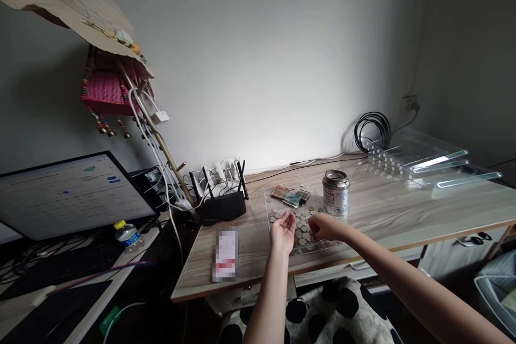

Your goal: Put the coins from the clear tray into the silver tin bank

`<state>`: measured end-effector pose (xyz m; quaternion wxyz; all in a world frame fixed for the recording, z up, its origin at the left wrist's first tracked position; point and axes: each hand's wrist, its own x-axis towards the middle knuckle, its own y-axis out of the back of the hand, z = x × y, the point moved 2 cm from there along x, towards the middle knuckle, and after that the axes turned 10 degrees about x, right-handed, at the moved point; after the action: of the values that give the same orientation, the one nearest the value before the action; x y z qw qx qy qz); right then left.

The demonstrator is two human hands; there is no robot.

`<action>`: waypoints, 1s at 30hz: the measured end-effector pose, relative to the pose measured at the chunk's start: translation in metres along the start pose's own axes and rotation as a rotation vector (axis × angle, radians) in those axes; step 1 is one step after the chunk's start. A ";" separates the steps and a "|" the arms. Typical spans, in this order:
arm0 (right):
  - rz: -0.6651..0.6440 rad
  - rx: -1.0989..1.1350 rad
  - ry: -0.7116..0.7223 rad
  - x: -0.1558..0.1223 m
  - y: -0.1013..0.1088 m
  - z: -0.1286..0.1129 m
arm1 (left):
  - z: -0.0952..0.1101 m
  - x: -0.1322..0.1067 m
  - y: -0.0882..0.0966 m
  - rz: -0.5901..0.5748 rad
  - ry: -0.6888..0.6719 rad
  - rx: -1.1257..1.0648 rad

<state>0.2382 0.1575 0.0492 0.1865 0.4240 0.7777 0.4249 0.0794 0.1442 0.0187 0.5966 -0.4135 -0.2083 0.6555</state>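
Note:
My left hand (pixel 282 232) is held palm up over the left part of a clear plastic tray (pixel 267 215), its fingers loosely apart and nothing visible in the palm. Beside it, my right hand (pixel 322 227) points down at the coins with its fingers curled together; whatever sits between the fingertips is hidden. Many silvery coins (pixel 303 236) lie spread across the tray under and between both hands. Several folded banknotes (pixel 291 195), reddish and green, rest at its back. Just behind my right hand stands a round metal tin (pixel 336 193) with a slot in its lid.
A black router (pixel 223 207) and a blurred-out paper (pixel 226 254) are to the left on the wooden desk (pixel 403 209). Clear acrylic pieces (pixel 427 164) and a coiled black cable (pixel 373 131) occupy the right back. A monitor (pixel 76 193) and a bottle (pixel 128 235) stand far left.

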 end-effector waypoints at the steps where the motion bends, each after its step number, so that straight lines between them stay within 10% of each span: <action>1: 0.076 0.044 0.034 -0.002 0.014 0.000 | -0.001 0.001 0.001 0.033 -0.002 -0.011; 6: 0.653 -0.015 0.035 -0.003 0.112 0.024 | -0.002 0.003 0.004 0.114 0.014 -0.025; 13: 0.428 -0.215 -0.110 0.010 0.159 0.059 | 0.002 -0.005 0.000 -0.016 0.053 0.002; 19: 0.663 -0.164 0.017 0.001 0.099 0.000 | 0.001 -0.003 0.002 -0.063 0.070 0.012; 25: 0.249 -0.112 0.132 0.022 -0.031 -0.062 | 0.000 0.001 0.003 -0.035 0.054 0.042; 30: 0.272 -0.157 0.110 0.022 -0.016 -0.060 | 0.001 -0.003 0.000 -0.153 0.086 0.076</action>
<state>0.1787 0.1407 0.0717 0.1167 0.4856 0.6866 0.5283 0.0788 0.1417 0.0203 0.6685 -0.4011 -0.1882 0.5973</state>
